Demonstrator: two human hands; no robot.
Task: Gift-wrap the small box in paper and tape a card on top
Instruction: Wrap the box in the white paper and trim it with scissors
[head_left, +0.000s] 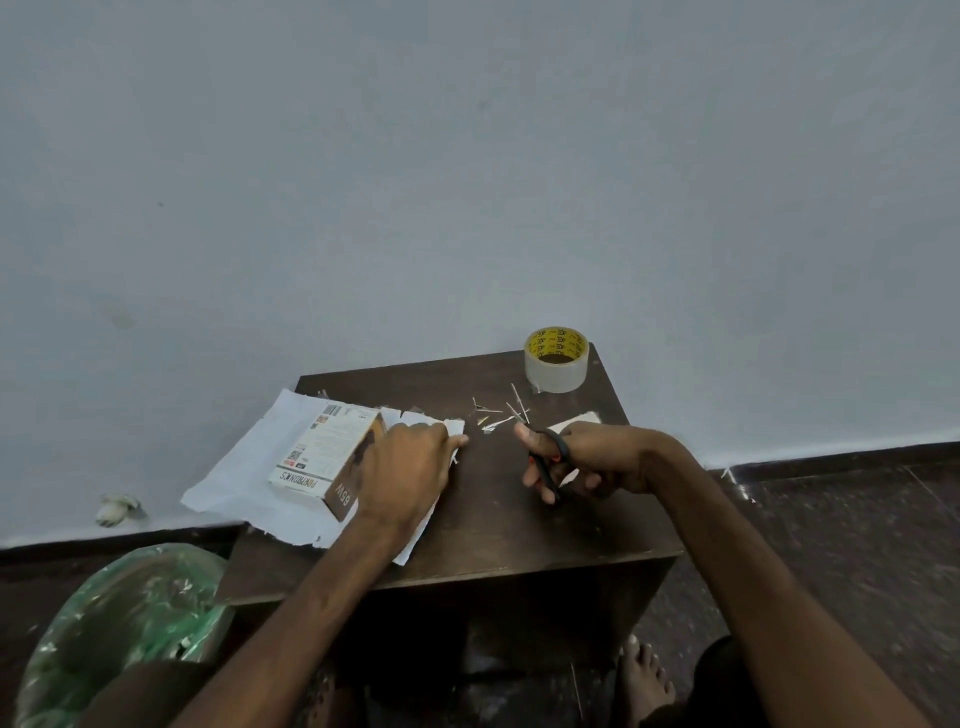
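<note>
A small white and brown box (324, 457) lies flat on a sheet of white paper (234, 488) at the left of a dark wooden table (498, 525). My left hand (408, 467) rests on the box's right end and presses the paper's right edge down, fingers fairly straight. My right hand (587, 460) grips black scissors (545, 457) with blades pointing toward the back left, a little right of the paper. A white card (576, 422) lies partly hidden behind my right hand. A roll of clear tape (556, 359) stands at the table's far right corner.
Thin paper scraps (498, 413) litter the table's back middle. A grey wall stands right behind the table. A green plastic bag (130, 623) sits on the floor at lower left. A bare foot (644, 675) shows below the table's front edge.
</note>
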